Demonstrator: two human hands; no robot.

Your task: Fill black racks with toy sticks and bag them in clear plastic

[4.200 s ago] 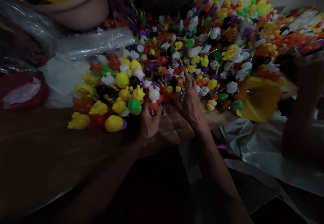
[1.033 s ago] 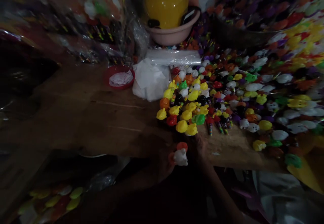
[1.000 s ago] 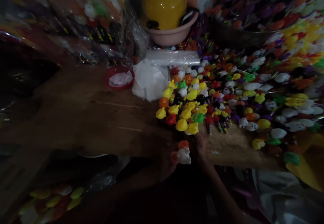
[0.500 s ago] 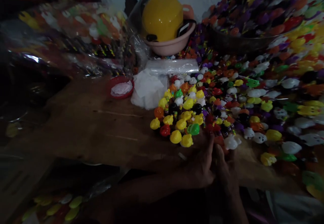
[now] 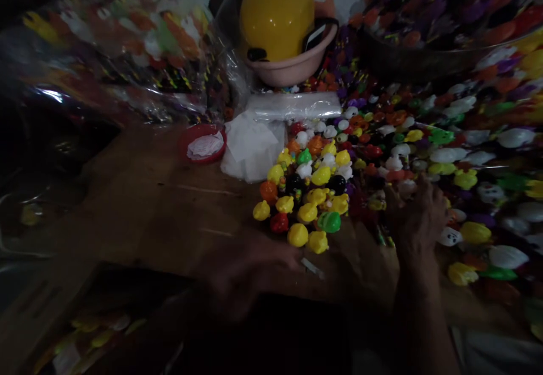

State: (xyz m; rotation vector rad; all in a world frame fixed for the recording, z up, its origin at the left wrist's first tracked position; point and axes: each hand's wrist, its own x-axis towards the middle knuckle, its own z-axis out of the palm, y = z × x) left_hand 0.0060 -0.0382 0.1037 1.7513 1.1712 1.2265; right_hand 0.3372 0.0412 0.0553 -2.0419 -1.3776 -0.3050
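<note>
My left hand [image 5: 250, 264], smeared by motion, is over the table near its front edge; whether its fingers hold anything cannot be made out. Close to its fingertips lies a small pale strip [image 5: 313, 268]. Just behind is a tight cluster of small plastic figure toppers [image 5: 307, 212], mostly yellow, with some green, red, orange, black and white. My right hand [image 5: 418, 216] reaches down into the loose heap of similar colourful toppers [image 5: 449, 154] to the right of the cluster. Its fingers point away from me and their tips are lost among the pieces.
A yellow helmet [image 5: 278, 16] rests in a pink basin [image 5: 292, 72] at the back. In front are a roll of clear plastic [image 5: 294, 106], white sheets [image 5: 252, 146] and a red dish [image 5: 214, 154] of paper slips. Filled clear bags [image 5: 127, 52] stand left; a heaped dark basin [image 5: 416, 61] stands back right.
My hands were together at the table's front edge by the cluster. They have parted: the left moved left, the right moved forward and right into the heap. The view has shifted slightly.
</note>
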